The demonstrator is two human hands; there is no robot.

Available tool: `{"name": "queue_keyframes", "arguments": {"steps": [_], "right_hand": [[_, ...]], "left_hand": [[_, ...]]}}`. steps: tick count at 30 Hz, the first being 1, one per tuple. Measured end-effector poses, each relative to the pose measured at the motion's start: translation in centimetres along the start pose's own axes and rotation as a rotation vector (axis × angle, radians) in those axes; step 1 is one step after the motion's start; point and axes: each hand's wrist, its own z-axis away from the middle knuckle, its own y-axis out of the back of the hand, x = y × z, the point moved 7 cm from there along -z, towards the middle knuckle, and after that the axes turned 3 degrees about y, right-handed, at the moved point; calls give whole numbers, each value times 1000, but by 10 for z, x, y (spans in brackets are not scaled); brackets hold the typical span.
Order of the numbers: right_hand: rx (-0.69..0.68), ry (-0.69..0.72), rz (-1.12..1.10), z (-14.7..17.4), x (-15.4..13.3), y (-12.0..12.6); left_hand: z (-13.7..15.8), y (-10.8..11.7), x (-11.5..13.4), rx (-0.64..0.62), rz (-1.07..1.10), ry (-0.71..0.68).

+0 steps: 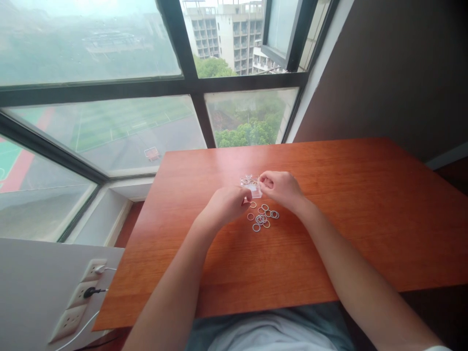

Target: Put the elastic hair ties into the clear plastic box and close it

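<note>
A small clear plastic box (255, 194) sits on the table between my hands, with several rings inside at its far part. My left hand (228, 204) is at the box's near left side, its fingers curled closed; what they hold, if anything, is hidden. At the right side of the box, my right hand (281, 187) is pinched closed, and whatever is between its fingertips is too small to name. Closer to me lies a loose group of thin rings (260, 219), pale blue, yellowish and pinkish, several of them overlapping. One pale ring (253, 204) lies just beside my left fingertips.
The reddish-brown wooden table (365, 209) spreads widest to the right. Dark-framed windows (197, 87) stand behind it. On the low wall at the left are sockets (78, 295) with plugs and a white cable (78, 332) near the table's edge.
</note>
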Motion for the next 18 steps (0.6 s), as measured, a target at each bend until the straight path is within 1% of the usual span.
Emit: {"name": "queue_keyframes", "arguments": {"steps": [4, 10, 13, 18], "right_hand": [[60, -11, -21, -3, 4, -7], [23, -17, 5, -5, 7, -22], [27, -17, -3, -4, 8, -21], [53, -27, -52, -3, 8, -13]], "left_hand": [[-1, -7, 4, -11, -6, -37], [-2, -17, 9, -45, -40, -72], [-2, -19, 9, -47, -58, -76], [-3, -22, 7, -38, -6, -88]]}}
